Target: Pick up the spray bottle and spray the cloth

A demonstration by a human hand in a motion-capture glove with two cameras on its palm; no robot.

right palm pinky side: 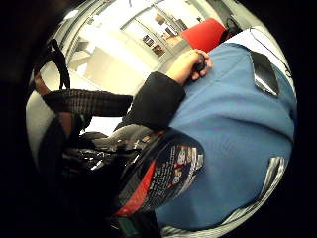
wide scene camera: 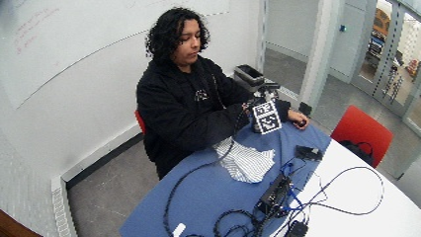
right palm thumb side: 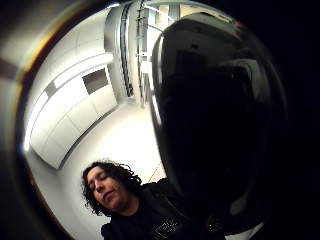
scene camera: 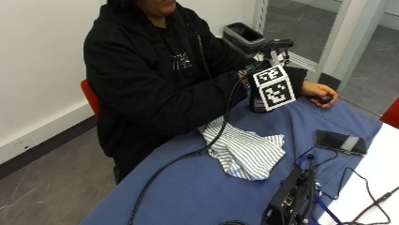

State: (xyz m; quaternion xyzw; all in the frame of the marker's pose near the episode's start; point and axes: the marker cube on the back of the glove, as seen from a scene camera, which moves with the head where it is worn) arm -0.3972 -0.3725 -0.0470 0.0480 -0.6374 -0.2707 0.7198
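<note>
At a table draped in blue, a person's gloved right hand (scene camera: 259, 82) is closed around a dark spray bottle (scene camera: 257, 101), which it holds upright with the nozzle head (scene camera: 274, 45) showing above the hand. Whether the base rests on the blue tablecloth (scene camera: 205, 187) or hangs just above it cannot be told from here. The little-finger palm view shows the bottle's printed label (right palm pinky side: 171, 171) pressed close against the palm, consistent with a wrap-around grip suited to working the trigger; no finger on the trigger is visible. The target, a crumpled blue-and-white striped cloth (scene camera: 246, 150), lies flat on the table nearer the camera than the bottle and a little apart from it, bunched rather than spread, so the spray would land on folds. The bare left hand (scene camera: 321, 93) rests on the table beyond the bottle, curled over a small dark object, away from the likely spray path. A phone (scene camera: 340, 140) and a black electronics box (scene camera: 293, 199) with cables sit past the cloth, near enough that stray mist seems a risk. Judged from this, the bottle is in hand and the spraying remains to be done.
</note>
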